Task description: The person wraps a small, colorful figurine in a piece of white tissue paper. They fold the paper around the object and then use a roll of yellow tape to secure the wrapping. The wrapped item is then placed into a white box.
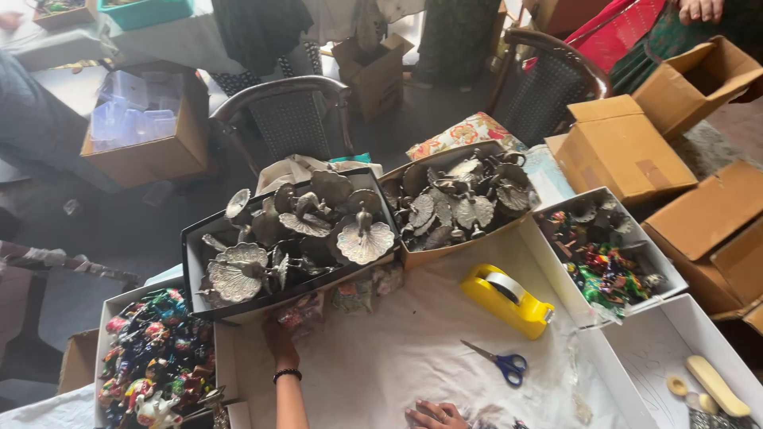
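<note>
My left hand (279,340), a dark band on its wrist, reaches forward to small plastic-wrapped pieces (302,314) lying just under the front edge of a black tray (189,248). Its fingertips are hidden among the packets, so its grip cannot be read. The tray is piled with silver metal peacock figures (366,237). My right hand (435,415) lies flat on the white cloth (397,342) at the bottom edge, fingers spread and holding nothing. Blue-handled scissors (499,363) lie just right of it, and a yellow tape dispenser (509,300) stands beyond them.
A tan box (445,253) holds more silver figures. White boxes at the left (104,318) and right (548,253) hold colourful painted figures. Another white box (636,349) holds cream tools. Cardboard boxes (620,147), two chairs (286,107) and another person's hand (699,9) lie beyond.
</note>
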